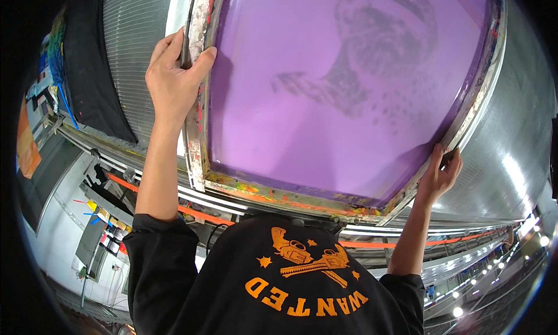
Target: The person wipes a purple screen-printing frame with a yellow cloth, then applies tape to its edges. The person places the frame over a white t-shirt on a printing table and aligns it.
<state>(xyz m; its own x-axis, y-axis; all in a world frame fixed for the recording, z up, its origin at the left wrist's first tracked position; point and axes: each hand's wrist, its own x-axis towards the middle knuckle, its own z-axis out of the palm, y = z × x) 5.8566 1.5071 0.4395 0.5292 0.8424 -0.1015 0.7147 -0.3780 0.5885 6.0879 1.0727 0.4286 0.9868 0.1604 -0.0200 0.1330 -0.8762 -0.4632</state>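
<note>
I hold a large printing screen up in front of me. Its purple mesh (325,102) carries a faint grey design, and its metal frame (196,137) is smeared with old paint. My left hand (174,73) grips the frame's left side near the top, thumb on the inner edge. At the lower right corner of the frame, my right hand (440,175) is closed around the edge. Both forearms rise from my black sleeves. My black shirt (279,282) with an orange print fills the bottom of the view.
Behind the screen are ribbed translucent panels (136,50) and a bright corrugated surface (511,137). A black sheet (93,62) hangs at the left. An orange strip (192,210) runs along rails below. Shelves with coloured items (99,219) sit lower left; lights (494,271) line the lower right.
</note>
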